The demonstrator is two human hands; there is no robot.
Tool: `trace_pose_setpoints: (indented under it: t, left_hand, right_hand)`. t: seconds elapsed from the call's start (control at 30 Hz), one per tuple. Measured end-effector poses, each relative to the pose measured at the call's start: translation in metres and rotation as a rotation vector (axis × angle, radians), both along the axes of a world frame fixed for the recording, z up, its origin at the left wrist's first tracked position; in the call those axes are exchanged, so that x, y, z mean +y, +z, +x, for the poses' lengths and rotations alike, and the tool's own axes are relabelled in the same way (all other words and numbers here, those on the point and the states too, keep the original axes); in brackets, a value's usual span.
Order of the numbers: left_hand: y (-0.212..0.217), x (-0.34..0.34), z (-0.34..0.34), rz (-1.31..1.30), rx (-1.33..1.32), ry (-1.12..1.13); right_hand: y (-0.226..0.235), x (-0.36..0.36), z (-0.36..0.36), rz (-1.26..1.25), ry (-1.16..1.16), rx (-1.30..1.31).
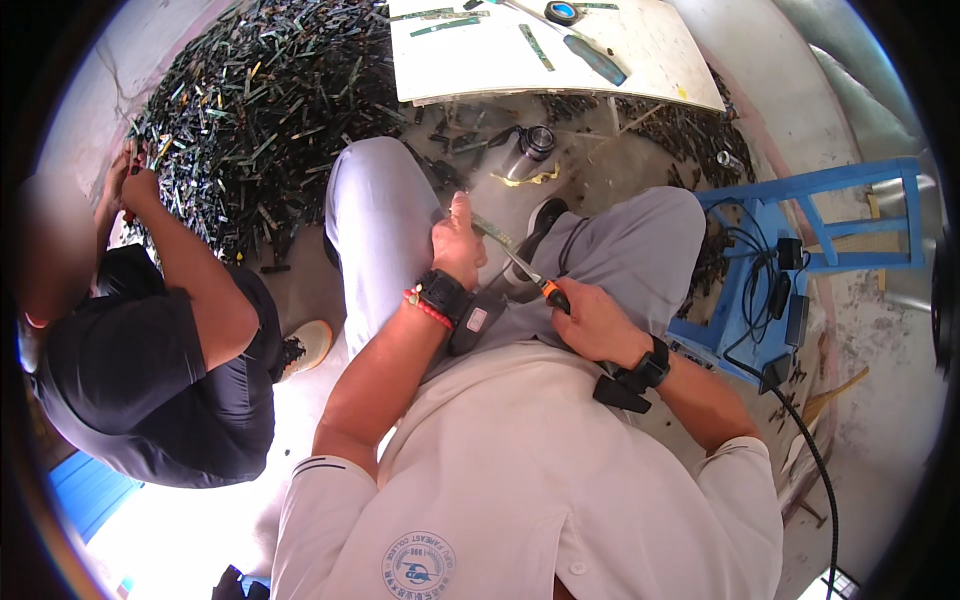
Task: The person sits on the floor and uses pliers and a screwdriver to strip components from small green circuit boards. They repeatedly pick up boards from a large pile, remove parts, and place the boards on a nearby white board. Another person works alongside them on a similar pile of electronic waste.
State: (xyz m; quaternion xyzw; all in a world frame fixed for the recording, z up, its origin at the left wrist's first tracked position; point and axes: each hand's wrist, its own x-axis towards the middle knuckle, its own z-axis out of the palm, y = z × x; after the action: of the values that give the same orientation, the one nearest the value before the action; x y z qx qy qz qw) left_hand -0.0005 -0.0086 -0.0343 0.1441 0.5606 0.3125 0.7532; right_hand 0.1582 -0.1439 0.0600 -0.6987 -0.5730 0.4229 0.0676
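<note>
Between my knees, my left hand is closed on a narrow green circuit-board strip, thumb pointing up. Part of the strip is hidden by the fingers. My right hand grips a screwdriver by its black and orange handle. The metal shaft slants up and left, its tip at or very near the strip's near end; whether they touch I cannot tell.
A large heap of dark board strips covers the floor at far left. A white tabletop holds several strips, a blue-handled screwdriver and a tape roll. A bottle, a blue stool with cables and a co-worker are nearby.
</note>
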Motion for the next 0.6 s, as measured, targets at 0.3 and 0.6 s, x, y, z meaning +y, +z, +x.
trace_pose_setpoints:
  t: [0.3, 0.6]
  left_hand:
    - [0.009, -0.002, 0.001, 0.157, 0.107, -0.002]
    - [0.003, -0.003, 0.004, 0.354, 0.310, -0.093]
  right_hand:
    - [-0.002, -0.003, 0.005, -0.069, -0.094, 0.364]
    - [0.014, -0.003, -0.001, -0.210, -0.135, 0.380]
